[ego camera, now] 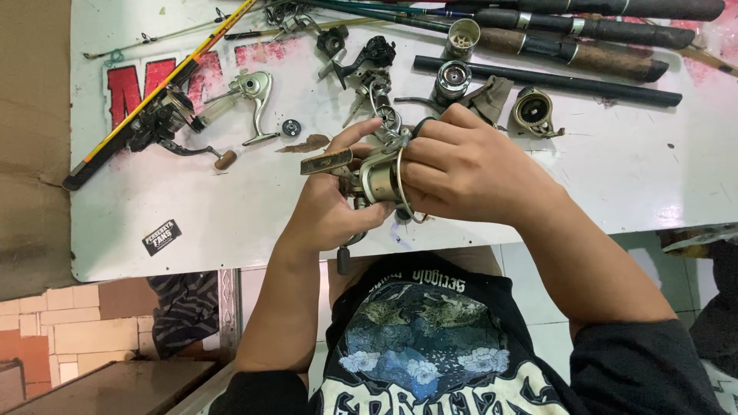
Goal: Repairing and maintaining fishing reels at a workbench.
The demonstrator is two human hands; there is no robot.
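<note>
1. Together, both hands hold one thing over the near edge of the white worktable [630, 177] — a dull gold metal spinning reel with a wire bail arm [380, 178].
2. Left hand [327, 207]: curled under and around the reel's left side, thumb pressed on the body, forefinger stretched up and out past the flat bronze foot that sticks out to the left. It is closed round the reel, not spread.
3. Right hand [461, 169]: wrapped over the reel's right side from above, fingers bent and close together, fingertips [411, 165] lying on the spool beside the bail wire. It grips the same reel.
4. Just beyond the right hand's knuckles lie a silver round spool with a dark centre [453, 77] and a small grey round reel housing [533, 110].
5. Beyond the left forefinger sits a bare silver reel frame with a curved stem [254, 96]; further left, a black reel mounted on a yellow and black rod [157, 119].
6. Far beyond both hands — several dark rod handles [584, 46] lie across the table's far side.
7. Below the wrists, the person's black printed shirt [430, 346].
</note>
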